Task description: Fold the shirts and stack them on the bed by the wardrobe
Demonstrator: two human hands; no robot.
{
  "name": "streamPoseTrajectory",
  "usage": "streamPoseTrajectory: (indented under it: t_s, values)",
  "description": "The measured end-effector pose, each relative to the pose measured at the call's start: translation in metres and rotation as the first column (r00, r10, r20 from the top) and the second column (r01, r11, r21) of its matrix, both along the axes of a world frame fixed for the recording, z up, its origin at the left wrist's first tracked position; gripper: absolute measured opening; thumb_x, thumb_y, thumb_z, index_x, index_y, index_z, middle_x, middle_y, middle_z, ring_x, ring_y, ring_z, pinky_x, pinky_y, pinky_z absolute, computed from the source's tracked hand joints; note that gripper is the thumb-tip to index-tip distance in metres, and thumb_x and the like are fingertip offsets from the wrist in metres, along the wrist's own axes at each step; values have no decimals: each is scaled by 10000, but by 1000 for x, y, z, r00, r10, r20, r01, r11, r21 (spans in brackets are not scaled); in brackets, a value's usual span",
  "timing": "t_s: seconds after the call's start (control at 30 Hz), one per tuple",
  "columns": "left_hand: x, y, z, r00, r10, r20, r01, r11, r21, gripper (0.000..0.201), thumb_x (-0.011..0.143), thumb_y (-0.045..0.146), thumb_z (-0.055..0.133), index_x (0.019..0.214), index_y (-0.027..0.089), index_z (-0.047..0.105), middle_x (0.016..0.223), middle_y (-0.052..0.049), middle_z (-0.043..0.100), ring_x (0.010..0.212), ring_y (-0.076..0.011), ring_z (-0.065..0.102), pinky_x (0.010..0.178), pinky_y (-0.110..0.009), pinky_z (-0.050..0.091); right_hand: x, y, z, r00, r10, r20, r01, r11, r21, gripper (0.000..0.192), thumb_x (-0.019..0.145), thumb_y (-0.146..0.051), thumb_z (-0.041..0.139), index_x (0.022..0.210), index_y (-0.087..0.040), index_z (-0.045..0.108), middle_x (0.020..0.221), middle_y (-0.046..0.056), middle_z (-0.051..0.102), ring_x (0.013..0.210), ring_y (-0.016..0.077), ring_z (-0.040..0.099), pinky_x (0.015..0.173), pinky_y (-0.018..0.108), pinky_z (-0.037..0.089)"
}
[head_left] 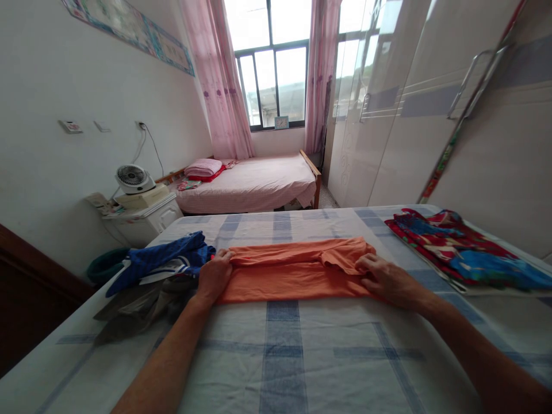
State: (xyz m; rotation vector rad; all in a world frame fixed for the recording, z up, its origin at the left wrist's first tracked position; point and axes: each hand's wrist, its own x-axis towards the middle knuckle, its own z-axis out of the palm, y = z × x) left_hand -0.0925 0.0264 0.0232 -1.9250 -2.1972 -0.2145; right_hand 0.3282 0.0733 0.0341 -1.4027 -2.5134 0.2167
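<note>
Orange cloth, a soft garment folded into a long band (293, 270), lies across the middle of the blue-checked bed sheet (284, 356) in front of me. My left hand (214, 276) pinches its left end with curled fingers, and my right hand (385, 279) grips its right end likewise. Just left sits a heap of blue and grey clothes (159, 276); a red and blue patterned cloth (461, 247) lies well to the right.

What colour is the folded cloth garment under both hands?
Plain orange, seen best in the head view, lying on the blue-checked bedsheet.
</note>
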Motion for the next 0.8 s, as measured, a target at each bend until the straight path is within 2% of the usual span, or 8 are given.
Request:
streamPoseTrajectory:
  t_s: [0.2, 0.33, 0.4, 0.5, 0.6, 0.7, 0.8]
  values:
    - [-3, 2, -1, 994, -87, -66, 94, 991, 97, 316, 856, 96, 332, 1020, 157, 595, 1113, -99, 601, 1011, -204, 572, 869, -280, 440, 1, 5, -4, 994, -103, 21, 101, 989, 105, 213, 814, -184, 372, 816, -217, 582, 801, 38, 638, 676, 154, 585, 629, 257, 402]
    - [-2, 0, 1, 992, -34, -124, 36, 999, 14, 282, 831, 83, 353, 901, 141, 620, 935, -122, 634, 909, -243, 589, 767, -318, 469, 1, 2, -1, 997, -61, 49, 58, 997, 59, 193, 782, -160, 394, 789, -214, 579, 789, 31, 638, 662, 148, 577, 615, 253, 396]
    - [0, -1, 4, 989, -3, -150, 8, 1000, 31, 262, 824, 101, 374, 868, 138, 630, 915, -134, 636, 923, -275, 573, 763, -359, 469, 0, -1, 4, 999, -28, 46, 27, 1000, 16, 178, 790, -191, 409, 769, -218, 583, 762, 24, 636, 635, 147, 571, 600, 255, 400]
    - [4, 0, 4, 994, -16, -105, 33, 987, 160, 281, 844, 139, 374, 943, 141, 637, 1081, -131, 617, 1039, -276, 531, 882, -394, 440, -4, -5, 12, 999, 18, -46, -18, 1000, 12, 222, 852, -304, 400, 813, -233, 606, 830, 30, 657, 707, 161, 602, 657, 268, 443]
    - [10, 7, -5, 989, -149, -21, 150, 960, 237, 346, 896, 218, 343, 1128, 172, 595, 1303, -90, 515, 1219, -235, 433, 1024, -377, 359, -10, -2, 8, 990, 17, -137, 5, 987, 160, 305, 897, -365, 350, 994, -232, 606, 1104, 74, 625, 995, 204, 586, 848, 326, 448]
    - [12, 16, -18, 972, -235, 23, 231, 966, 119, 401, 915, 321, 344, 1244, 196, 534, 1390, -79, 440, 1316, -240, 334, 1066, -408, 308, -11, 4, -5, 995, -36, -97, 60, 966, 252, 365, 900, -374, 354, 1167, -222, 551, 1293, 96, 524, 1201, 237, 463, 936, 385, 415]
    - [10, 21, -26, 978, -201, 56, 202, 979, -20, 442, 925, 346, 318, 1292, 167, 487, 1393, -103, 436, 1330, -233, 320, 1069, -417, 295, -5, 8, -15, 997, 34, 65, -45, 981, 188, 317, 901, -314, 345, 1055, -240, 612, 1212, 75, 587, 1169, 224, 489, 848, 344, 457]
